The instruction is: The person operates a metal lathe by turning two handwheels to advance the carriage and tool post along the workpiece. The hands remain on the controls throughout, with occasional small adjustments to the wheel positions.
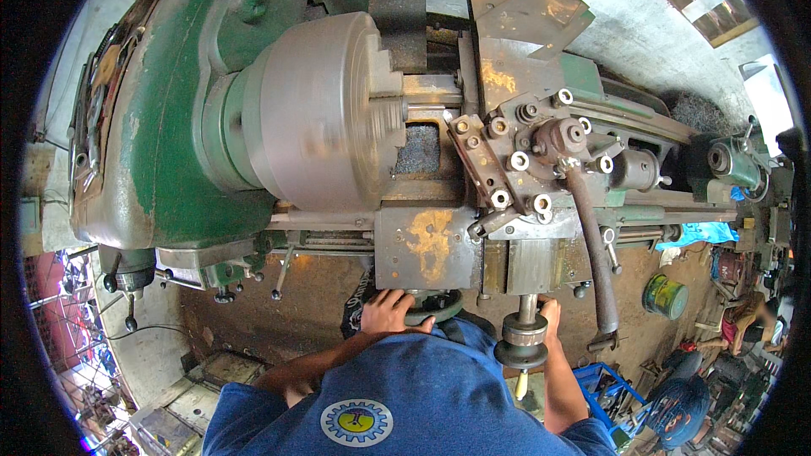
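Note:
My left hand (387,312) is at the dark carriage handwheel (441,311) of a green metal lathe, its fingers bent over the wheel's left side. My right hand (549,318) is just right of the cross-slide's dial and round knob (521,344). Most of its fingers are hidden, so its grip does not show. Above the hands sits the tool post (559,137), ringed with bolts, a long handle (591,245) slanting down from it. A large grey chuck (317,114) at left is smeared as if spinning. Its jaws face a short metal bar (431,101).
The green headstock (169,135) carries tools in a tray (97,110). The tailstock (731,160) stands far right. Metal chips (418,149) lie under the bed. A green bucket (666,297) and blue metal frame (604,397) are at right. Another person (748,325) is at far right.

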Motion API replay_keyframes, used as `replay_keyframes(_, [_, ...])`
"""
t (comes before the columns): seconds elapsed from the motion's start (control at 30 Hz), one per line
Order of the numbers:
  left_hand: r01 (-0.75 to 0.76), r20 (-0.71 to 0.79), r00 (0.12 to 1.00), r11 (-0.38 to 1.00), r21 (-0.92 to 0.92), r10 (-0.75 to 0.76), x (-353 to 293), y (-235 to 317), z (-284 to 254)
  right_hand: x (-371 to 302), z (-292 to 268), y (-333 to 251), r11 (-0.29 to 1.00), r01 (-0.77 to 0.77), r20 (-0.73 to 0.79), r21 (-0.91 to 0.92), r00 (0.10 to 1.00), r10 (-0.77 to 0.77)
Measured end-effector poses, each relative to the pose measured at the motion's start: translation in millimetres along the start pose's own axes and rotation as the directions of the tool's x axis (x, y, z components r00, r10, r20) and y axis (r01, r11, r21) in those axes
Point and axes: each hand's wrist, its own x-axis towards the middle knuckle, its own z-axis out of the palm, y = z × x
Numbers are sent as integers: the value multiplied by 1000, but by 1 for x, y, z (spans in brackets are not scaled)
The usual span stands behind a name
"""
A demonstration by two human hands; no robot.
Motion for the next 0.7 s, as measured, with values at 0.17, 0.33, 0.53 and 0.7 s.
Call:
replay_keyframes(0.17, [-15,-6,1000,1000,19,15,0,-2,2,0,1,4,1000,-6,-7,-30,1000,6])
replay_keyframes(0.33, [-6,1,1000,1000,-1,6,-2,-5,4,0,3,7,999,-17,-22,-39,1000,16])
replay_keyframes(0.53, [20,14,1000,1000,-10,-20,-3,-4,3,0,3,5,999,-51,-37,6,998,51])
replay_keyframes(0.7, [27,63,998,1000,1,-27,-2,-4,1,3,0,0,996,-89,14,-14,996,89])
